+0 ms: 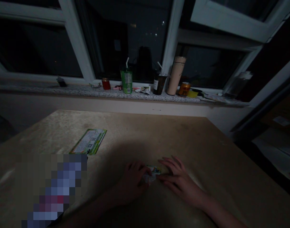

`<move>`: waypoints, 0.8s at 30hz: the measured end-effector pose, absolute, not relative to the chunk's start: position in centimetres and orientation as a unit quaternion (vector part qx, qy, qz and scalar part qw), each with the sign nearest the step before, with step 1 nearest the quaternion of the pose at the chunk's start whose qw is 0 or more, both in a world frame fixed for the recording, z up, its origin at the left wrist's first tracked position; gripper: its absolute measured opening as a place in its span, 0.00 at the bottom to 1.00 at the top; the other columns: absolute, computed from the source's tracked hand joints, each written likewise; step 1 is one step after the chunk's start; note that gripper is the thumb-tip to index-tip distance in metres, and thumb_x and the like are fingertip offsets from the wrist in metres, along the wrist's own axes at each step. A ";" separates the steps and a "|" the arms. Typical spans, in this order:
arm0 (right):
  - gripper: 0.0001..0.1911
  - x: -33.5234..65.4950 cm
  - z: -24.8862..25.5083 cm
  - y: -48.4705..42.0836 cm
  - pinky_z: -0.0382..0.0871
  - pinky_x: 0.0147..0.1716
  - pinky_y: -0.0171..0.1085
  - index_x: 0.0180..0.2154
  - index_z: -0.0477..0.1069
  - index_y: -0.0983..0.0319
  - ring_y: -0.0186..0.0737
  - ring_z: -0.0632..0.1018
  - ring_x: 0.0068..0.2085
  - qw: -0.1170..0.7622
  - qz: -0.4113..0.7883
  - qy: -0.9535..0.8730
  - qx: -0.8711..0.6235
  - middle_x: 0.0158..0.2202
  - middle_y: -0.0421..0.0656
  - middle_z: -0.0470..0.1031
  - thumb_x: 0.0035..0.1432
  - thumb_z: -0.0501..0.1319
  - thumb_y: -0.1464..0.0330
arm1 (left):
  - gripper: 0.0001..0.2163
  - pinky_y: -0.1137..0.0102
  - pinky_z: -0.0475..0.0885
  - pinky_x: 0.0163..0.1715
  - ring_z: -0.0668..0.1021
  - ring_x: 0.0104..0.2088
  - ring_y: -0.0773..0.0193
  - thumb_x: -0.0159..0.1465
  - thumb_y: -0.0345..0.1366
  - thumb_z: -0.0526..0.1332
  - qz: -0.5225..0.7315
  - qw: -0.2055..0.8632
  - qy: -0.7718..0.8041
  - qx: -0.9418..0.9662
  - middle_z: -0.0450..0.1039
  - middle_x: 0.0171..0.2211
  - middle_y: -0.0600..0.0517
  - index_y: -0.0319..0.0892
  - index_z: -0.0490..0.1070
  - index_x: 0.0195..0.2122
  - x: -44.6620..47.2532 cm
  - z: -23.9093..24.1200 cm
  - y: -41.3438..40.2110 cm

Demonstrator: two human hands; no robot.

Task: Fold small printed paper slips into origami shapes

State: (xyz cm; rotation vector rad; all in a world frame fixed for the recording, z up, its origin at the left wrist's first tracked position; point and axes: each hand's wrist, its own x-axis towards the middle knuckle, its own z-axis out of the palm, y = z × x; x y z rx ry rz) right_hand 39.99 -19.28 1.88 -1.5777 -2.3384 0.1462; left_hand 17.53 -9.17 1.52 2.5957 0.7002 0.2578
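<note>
A small printed packet or card with a green and yellow top edge lies on the table between my hands; dim light hides its exact kind. Over its left end, my left hand is closed, the bent fingers and thumb at that side covering part of it. My right hand is open with fingers spread, the fingertips close to the packet's right edge. Whether they touch it I cannot tell. Farther left lies a larger flat green and white printed sheet or package.
A pixelated bluish area covers something at the left front. Along the windowsill stand a red jar, a green cup with a straw, a dark cup, a pink flask and an orange can.
</note>
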 end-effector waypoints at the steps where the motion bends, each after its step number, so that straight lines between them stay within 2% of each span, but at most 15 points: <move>1: 0.15 39.9 1.8 -19.4 0.45 0.61 0.59 0.52 0.70 0.48 0.46 0.57 0.63 0.157 0.048 -0.824 -0.542 0.60 0.39 0.62 0.65 0.55 0.64 | 0.13 0.57 0.61 0.49 0.69 0.47 0.54 0.60 0.34 0.60 0.098 0.215 0.259 0.936 0.67 0.46 0.51 0.47 0.67 0.47 17.6 1.5 -9.3; 5: 0.17 39.8 1.5 -19.5 0.46 0.63 0.57 0.55 0.67 0.53 0.44 0.60 0.63 0.149 0.047 -0.846 -0.510 0.57 0.40 0.68 0.65 0.54 0.66 | 0.11 0.58 0.63 0.48 0.70 0.46 0.54 0.65 0.33 0.56 0.125 0.153 0.277 0.940 0.69 0.46 0.48 0.43 0.66 0.49 17.8 1.2 -10.7; 9: 0.19 39.9 1.6 -19.4 0.45 0.63 0.57 0.56 0.65 0.53 0.44 0.61 0.62 0.153 0.047 -0.848 -0.505 0.56 0.41 0.69 0.64 0.55 0.67 | 0.16 0.54 0.60 0.54 0.70 0.52 0.52 0.66 0.29 0.51 0.108 0.037 0.245 0.963 0.69 0.53 0.46 0.42 0.65 0.55 17.4 0.2 -12.4; 11: 0.20 39.9 1.7 -19.4 0.44 0.63 0.58 0.57 0.63 0.53 0.44 0.61 0.62 0.151 0.050 -0.849 -0.504 0.56 0.41 0.69 0.64 0.55 0.67 | 0.19 0.54 0.60 0.55 0.67 0.56 0.49 0.65 0.32 0.53 0.091 0.015 0.221 0.971 0.65 0.58 0.43 0.38 0.62 0.58 16.9 -0.2 -13.2; 13: 0.20 39.8 1.8 -19.4 0.44 0.63 0.58 0.57 0.63 0.52 0.44 0.61 0.62 0.149 0.054 -0.846 -0.509 0.55 0.40 0.69 0.64 0.55 0.66 | 0.24 0.56 0.60 0.57 0.64 0.59 0.49 0.66 0.36 0.54 0.072 0.017 0.213 0.974 0.60 0.61 0.41 0.35 0.58 0.61 16.5 -0.4 -13.8; 17: 0.19 39.6 1.7 -19.5 0.43 0.63 0.58 0.57 0.64 0.52 0.44 0.62 0.62 0.158 0.048 -0.839 -0.519 0.55 0.40 0.70 0.64 0.55 0.67 | 0.30 0.60 0.58 0.59 0.59 0.62 0.51 0.62 0.36 0.57 0.032 0.060 0.208 0.976 0.52 0.64 0.42 0.35 0.52 0.64 16.0 0.7 -14.3; 24: 0.17 39.4 1.5 -19.4 0.43 0.63 0.57 0.55 0.65 0.52 0.42 0.64 0.60 0.177 0.042 -0.833 -0.523 0.54 0.39 0.71 0.65 0.54 0.64 | 0.32 0.55 0.52 0.61 0.53 0.64 0.50 0.63 0.41 0.58 -0.021 0.119 0.191 0.974 0.48 0.66 0.44 0.39 0.48 0.66 16.0 2.7 -13.6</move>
